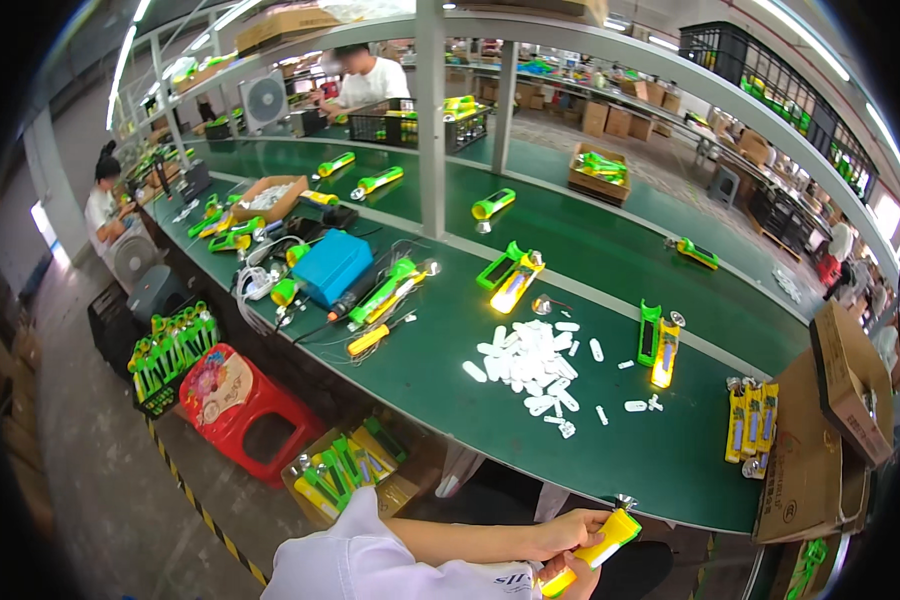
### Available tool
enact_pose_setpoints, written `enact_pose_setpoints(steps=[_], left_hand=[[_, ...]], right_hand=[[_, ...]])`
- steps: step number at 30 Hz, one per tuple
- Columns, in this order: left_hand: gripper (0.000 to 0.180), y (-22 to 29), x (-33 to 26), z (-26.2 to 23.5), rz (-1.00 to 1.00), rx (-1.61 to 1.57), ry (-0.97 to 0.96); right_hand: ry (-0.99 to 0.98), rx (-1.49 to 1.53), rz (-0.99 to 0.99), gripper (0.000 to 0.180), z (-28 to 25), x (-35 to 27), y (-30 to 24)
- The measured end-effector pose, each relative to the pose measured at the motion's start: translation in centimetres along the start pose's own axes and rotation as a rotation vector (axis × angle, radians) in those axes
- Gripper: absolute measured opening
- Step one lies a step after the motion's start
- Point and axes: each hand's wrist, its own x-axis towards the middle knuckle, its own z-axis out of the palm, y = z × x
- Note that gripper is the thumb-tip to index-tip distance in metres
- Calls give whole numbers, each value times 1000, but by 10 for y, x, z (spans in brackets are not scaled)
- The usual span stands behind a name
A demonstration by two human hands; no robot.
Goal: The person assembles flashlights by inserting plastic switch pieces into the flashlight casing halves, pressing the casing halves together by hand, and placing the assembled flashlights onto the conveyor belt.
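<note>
Head view: a yellow flashlight body [602, 545] is gripped at 5 o'clock, below the counter [660, 470] edge, by the left hand [568, 532], fingers curled around it. The right hand [570, 580] is pinched on its lower end. White plastic pieces [530, 365] are piled mid-counter, at 12 o'clock from the hands.

I count two hands [570, 545] on one yellow flashlight body [600, 550]. On the desk [670, 460] lie one pile of white plastic pieces [530, 365], one blue box [332, 265] and three yellow bodies [752, 420] together.
</note>
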Motion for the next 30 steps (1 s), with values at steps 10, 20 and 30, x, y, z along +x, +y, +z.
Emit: enact_pose_setpoints(steps=[10,20,30], left_hand=[[40,-4,-5,-9,31,105,213],[36,-10,2,0,51,186,84],[37,-25,10,-4,8,180,58]], right_hand=[[-90,87,39,30,1,11,3],[-29,242,183,24,-21,4,5],[43,231,117,23,-8,-2,-4]])
